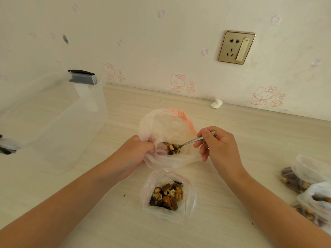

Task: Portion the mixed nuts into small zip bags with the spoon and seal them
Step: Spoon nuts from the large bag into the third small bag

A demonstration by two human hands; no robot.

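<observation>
Two bare hands work at centre frame over a pale wood-grain table [250, 133]. L hand [138, 153] grips the bunched rim of a large thin plastic bag [164, 126], holding it open. R hand [218, 145] pinches the handle of a metal spoon [189, 141] w/ thumb and curled fingers, its bowl down in the mixed nuts [172, 149] at the bag's bottom. Just below — lower centre — a small zip bag [190, 197] lies open, part-filled w/ nuts. Filled bags [308, 169] cluster at the right edge. Clear plastic box [53, 113] at left; crumpled tissue [216, 103] and wall socket [236, 47] upper right.
</observation>
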